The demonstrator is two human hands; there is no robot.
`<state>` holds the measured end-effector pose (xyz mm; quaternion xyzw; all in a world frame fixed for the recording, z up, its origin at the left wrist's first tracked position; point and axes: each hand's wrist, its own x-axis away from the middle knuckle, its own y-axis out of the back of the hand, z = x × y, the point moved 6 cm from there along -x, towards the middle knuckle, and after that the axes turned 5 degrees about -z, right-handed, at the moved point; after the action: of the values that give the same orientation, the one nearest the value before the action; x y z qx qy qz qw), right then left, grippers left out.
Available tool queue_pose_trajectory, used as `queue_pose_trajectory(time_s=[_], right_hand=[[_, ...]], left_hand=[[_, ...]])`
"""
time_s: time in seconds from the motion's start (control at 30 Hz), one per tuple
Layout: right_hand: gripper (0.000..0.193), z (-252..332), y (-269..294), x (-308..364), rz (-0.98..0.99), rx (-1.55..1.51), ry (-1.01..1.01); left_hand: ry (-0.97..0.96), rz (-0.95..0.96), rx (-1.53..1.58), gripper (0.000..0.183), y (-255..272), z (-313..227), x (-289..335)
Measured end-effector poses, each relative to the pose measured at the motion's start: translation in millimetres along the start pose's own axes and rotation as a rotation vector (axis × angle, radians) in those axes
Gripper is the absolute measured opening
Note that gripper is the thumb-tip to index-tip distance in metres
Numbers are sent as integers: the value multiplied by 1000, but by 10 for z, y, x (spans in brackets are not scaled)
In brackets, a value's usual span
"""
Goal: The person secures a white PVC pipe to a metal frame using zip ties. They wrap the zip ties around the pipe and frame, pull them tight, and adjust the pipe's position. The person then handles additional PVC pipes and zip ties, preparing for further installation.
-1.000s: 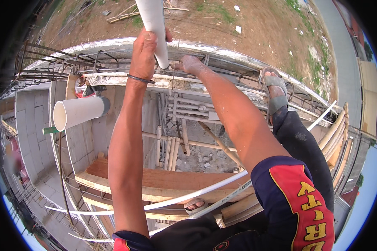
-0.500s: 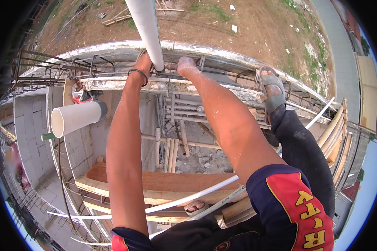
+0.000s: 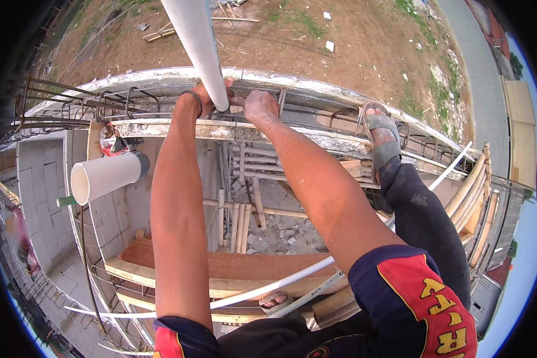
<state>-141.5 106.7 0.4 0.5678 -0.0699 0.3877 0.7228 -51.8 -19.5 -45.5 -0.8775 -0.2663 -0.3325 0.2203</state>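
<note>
White pipe [image 3: 198,51] rises from among the rebar [image 3: 282,100], long axis running up and slightly left; left hand [image 3: 206,95] nearer, bent behind its foot, right hand [image 3: 262,107] just right of it, fingers curled. Either grip pinching anything: cannot tell. Yellow lettering on red-panelled sleeve [image 3: 403,277]; small print on conduit [image 3: 309,293].

A wide white pipe [image 3: 108,174] shows left, bamboo poles [image 3: 468,190] right, wooden planks [image 3: 250,264] lower.

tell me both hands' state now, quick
Left hand: closed around the long white pipe, near its lower end.
Right hand: beside it, fingers partly hidden; cannot tell.
</note>
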Motion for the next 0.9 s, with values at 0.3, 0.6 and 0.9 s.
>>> queue_pose_trajectory(time_s=[0.3,0.6,0.9], right_hand=[[66,-16,17,41,-20,-19,4],[68,-78,-375,-367,114,-19,208],[25,59,-527,-410,117,494,675]], left_hand=[[8,-35,67,68,-13,42,-12],[-115,-132,244,26,-26,-25,112],[-27,-205,161,29,142,78,44]])
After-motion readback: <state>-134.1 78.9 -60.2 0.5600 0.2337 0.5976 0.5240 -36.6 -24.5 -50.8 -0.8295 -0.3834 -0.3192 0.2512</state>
